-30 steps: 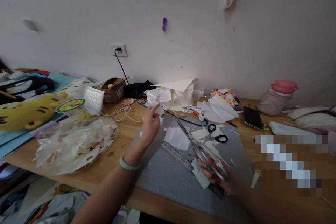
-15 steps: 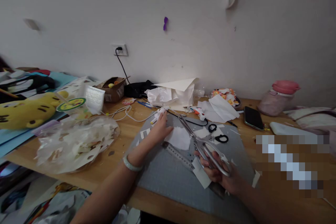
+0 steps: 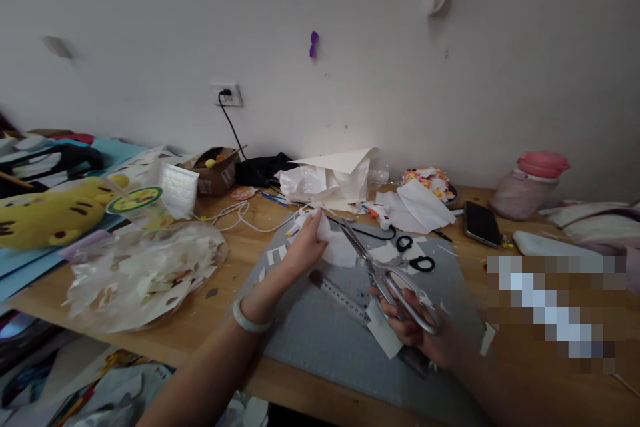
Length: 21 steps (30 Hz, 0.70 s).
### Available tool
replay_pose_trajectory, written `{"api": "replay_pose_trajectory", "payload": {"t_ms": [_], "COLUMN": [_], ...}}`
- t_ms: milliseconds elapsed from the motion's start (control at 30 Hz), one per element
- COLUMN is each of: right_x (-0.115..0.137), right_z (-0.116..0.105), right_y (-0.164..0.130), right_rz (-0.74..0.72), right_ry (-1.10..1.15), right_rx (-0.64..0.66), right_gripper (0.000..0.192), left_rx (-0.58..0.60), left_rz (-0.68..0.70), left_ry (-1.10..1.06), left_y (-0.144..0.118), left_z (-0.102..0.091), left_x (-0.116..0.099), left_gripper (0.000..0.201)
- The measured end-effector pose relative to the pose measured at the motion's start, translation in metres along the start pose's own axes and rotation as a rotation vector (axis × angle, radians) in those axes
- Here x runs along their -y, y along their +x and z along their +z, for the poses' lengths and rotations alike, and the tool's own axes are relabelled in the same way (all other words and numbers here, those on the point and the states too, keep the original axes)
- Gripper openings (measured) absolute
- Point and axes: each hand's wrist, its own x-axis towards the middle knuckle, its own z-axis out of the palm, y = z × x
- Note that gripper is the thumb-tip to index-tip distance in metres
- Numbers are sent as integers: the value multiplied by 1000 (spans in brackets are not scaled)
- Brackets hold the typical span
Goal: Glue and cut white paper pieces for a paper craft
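Fingers (image 3: 400, 320) half-hidden behind scissors (image 3: 387, 280)

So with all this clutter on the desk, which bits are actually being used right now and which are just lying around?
In use:
left hand
white paper piece
right hand
silver scissors
grey cutting mat

Lying about:
black-handled scissors
ruler
phone
yellow plush toy
pink-lidded jar

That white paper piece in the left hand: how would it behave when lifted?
The paper probably flops: it looks thin and already bends where the left hand pinches its edge. Likely very light, and easily torn or creased.
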Motion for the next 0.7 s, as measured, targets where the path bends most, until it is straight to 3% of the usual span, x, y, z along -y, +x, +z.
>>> {"api": "replay_pose_trajectory", "payload": {"t_ms": [167,400,467,533,700], "right_x": [-1,0,-1,-2,-3], "right_z": [0,6,4,1,-3], "right_y": [-1,-4,-3,-2,-1], "right_rz": [1,-16,-18,-25,-16], "right_ry": [-11,-68,-58,-48,-27], "right_rx": [-7,18,21,14,-23], "right_gripper": [48,56,54,50,49], "left_rx": [-382,-556,-502,-366,-33], "left_rz": [-86,-284,-298,-265,28], "left_ry": [-257,-652,-594,-415,182], "left_y": [7,17,18,16,1], "left_z": [-11,-14,-12,-10,0], "left_x": [3,14,16,14,-1], "left_gripper": [66,63,64,66,65]}}
